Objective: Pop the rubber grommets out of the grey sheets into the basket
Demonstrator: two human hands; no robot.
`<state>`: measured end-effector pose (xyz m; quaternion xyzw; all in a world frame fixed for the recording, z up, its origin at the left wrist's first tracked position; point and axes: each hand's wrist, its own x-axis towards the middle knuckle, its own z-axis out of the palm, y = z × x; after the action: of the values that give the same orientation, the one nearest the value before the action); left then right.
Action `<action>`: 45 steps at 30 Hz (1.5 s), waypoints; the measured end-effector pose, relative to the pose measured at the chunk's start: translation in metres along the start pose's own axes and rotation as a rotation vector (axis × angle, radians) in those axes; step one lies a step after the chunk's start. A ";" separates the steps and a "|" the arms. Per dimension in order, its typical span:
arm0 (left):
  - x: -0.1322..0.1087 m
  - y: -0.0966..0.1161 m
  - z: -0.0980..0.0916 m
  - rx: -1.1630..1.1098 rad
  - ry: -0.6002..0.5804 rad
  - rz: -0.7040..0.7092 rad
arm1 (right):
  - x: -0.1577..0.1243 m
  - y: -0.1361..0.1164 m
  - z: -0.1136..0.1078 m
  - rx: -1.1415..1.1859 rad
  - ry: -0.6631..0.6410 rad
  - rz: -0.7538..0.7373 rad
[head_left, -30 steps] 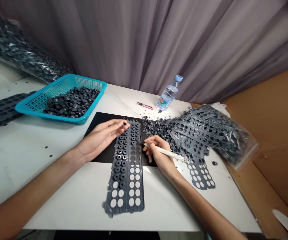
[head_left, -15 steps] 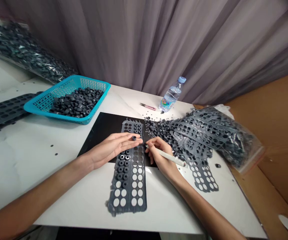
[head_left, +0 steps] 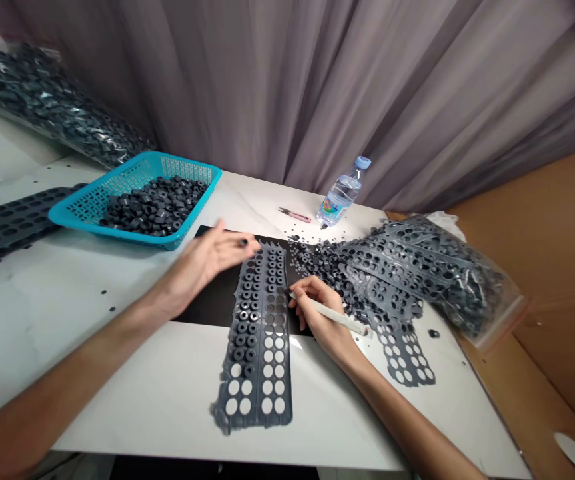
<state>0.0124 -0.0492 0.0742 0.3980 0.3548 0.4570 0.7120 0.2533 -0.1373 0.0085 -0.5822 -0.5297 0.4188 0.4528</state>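
A dark grey rubber sheet with rows of round holes lies lengthwise before me, partly on a black mat. Small rubber bushings fill many of its holes; the nearest holes show white table. My left hand, slightly blurred, is raised over the mat, left of the sheet's far end. One small dark bushing sits between its fingers. My right hand grips a white pen-shaped tool, its tip beside the sheet's right edge.
A blue basket of bushings stands at the left, near another holed sheet and a full plastic bag. To the right lie loose bushings, holed scraps and a plastic bag. Pink snips and a water bottle are behind.
My left hand has moved left and away from above the sheet, carrying the bushing toward the basket side. My right hand has stayed nearly still with the tool.
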 end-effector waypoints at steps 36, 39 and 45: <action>-0.014 0.017 -0.012 0.332 0.074 0.196 | 0.000 0.001 0.000 -0.036 -0.013 -0.005; -0.017 0.018 -0.011 0.309 -0.047 0.051 | 0.001 0.000 0.000 -0.024 -0.008 0.002; -0.028 0.001 0.010 0.271 -0.327 -0.170 | 0.000 -0.001 -0.001 -0.034 -0.020 -0.008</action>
<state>0.0120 -0.0772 0.0835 0.5275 0.3253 0.2728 0.7359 0.2543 -0.1369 0.0096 -0.5834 -0.5439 0.4136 0.4391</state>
